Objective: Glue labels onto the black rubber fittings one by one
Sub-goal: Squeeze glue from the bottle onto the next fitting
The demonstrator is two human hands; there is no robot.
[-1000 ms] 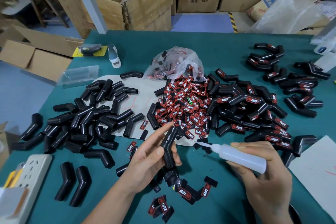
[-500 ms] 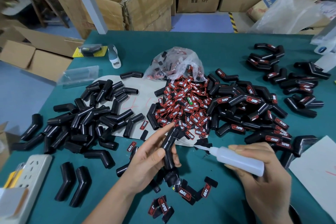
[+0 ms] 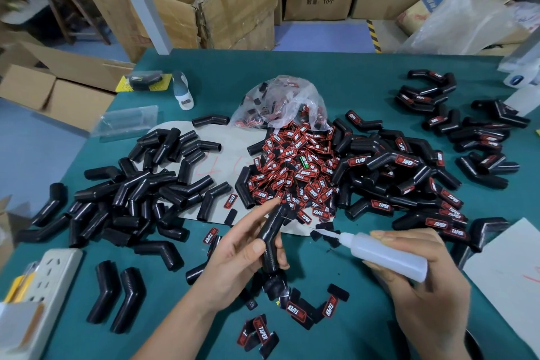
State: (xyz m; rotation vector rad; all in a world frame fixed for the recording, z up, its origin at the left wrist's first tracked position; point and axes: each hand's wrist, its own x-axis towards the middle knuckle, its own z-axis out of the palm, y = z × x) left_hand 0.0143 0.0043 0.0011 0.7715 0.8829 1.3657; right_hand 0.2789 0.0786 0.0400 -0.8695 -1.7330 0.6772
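While the left hand (image 3: 242, 257) grips 1 bent black fitting (image 3: 270, 238) at lower centre, the right hand (image 3: 423, 295) curls round a glue bottle (image 3: 385, 254), nozzle just beside it.

bent black fitting (image 3: 271, 238) upright, seemingly unlabelled, before heaped red labels (image 3: 295, 172).

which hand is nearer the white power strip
Left. The left hand, gripping a black fitting, is nearer the power strip at the table's left edge; the right hand with the glue bottle lies farther right.
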